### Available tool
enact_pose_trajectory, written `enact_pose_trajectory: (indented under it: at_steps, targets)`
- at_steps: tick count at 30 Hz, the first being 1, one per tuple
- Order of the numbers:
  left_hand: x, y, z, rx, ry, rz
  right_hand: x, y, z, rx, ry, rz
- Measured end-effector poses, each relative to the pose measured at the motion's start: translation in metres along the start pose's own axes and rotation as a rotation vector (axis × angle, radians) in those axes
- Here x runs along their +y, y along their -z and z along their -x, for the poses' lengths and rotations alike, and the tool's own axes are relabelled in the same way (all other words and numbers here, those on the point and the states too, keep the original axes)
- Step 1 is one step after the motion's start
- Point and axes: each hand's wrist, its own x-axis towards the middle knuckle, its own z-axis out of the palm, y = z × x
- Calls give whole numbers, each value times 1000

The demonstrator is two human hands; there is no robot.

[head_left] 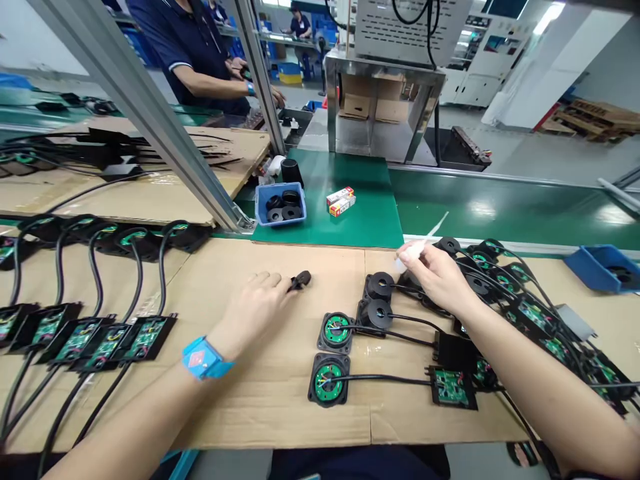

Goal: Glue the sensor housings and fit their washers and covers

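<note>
My left hand (256,308), with a blue band at the wrist, is closed on a small black round part (301,279) just above the cardboard. In my right hand (440,273) is a small white glue bottle (416,249), its thin pale nozzle pointing up and to the right. Between my hands and nearer to me lie two black square housings with round green circuit boards (336,331), each joined to a black cable. Two black housings topped by black discs (379,313) stand beside them, below my right hand.
Wired circuit boards in black cases (535,313) are heaped at the right; several more (149,338) line the left. A blue bin of black rings (280,205) and small boxes (341,200) stand on a green mat. A metal post (150,120) rises at left; a co-worker (190,60) stands behind.
</note>
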Motion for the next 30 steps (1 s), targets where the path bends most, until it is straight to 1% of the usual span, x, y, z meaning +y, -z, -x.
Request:
enact_pose_trajectory:
  at_steps: [2,5,8,11,14,16,18,21,23,24,25,27,28,30]
  targets:
    - [10,-2,13,-10,-66,-6,-2,2,19,8,-21,-47]
    - [22,-6,31,-23,-124,13,-6,1,45,5,-74,-210]
    - [32,-8,49,-39,-143,71,-8,-4,71,34,-100,-393]
    - [36,-6,61,-74,-121,167,-6,-12,96,60,-122,-513]
    - [29,-2,57,-159,-83,285,-2,-19,117,58,-129,-559]
    - [20,-1,45,-217,-80,345,-1,-23,129,55,-126,-554]
    - [11,-2,32,-239,-84,375,-2,-26,140,46,-131,-540]
    - [5,-5,24,-176,-47,367,-7,-32,156,40,-131,-577]
    - [12,-8,32,-69,-3,368,-11,-39,167,54,-121,-642]
    - [18,-11,40,-8,14,374,-12,-43,171,67,-118,-668]
    - [26,-14,51,98,34,424,-13,-48,175,82,-117,-684]
    - [48,-21,75,228,1,511,-14,-58,181,109,-133,-695]
    - [60,-24,88,245,-7,515,-14,-62,184,118,-147,-708]
    - [87,-28,108,234,-45,525,-17,-69,187,134,-184,-755]
